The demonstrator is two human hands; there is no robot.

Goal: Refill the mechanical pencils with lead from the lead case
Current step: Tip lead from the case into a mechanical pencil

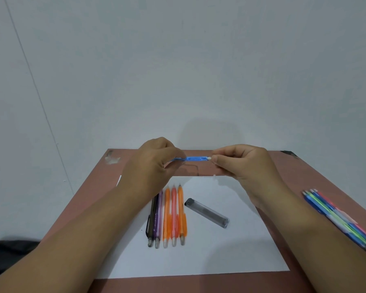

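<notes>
Both hands (150, 163) (243, 163) pinch one blue pencil (193, 159); five pencils (167, 216), one lead case (206, 212), perhaps six more (338, 216).

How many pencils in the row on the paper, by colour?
Orange mechanical pencils: 2
Red-orange mechanical pencil: 1
Purple mechanical pencil: 1
Black mechanical pencil: 1
Total: 5
Not counted: the blue mechanical pencil held in both hands, and the blurred bundle at right.

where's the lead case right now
In the head view the lead case lies slanted on the white paper, centre-right, just right of the orange pencils, untouched by either hand.
</notes>
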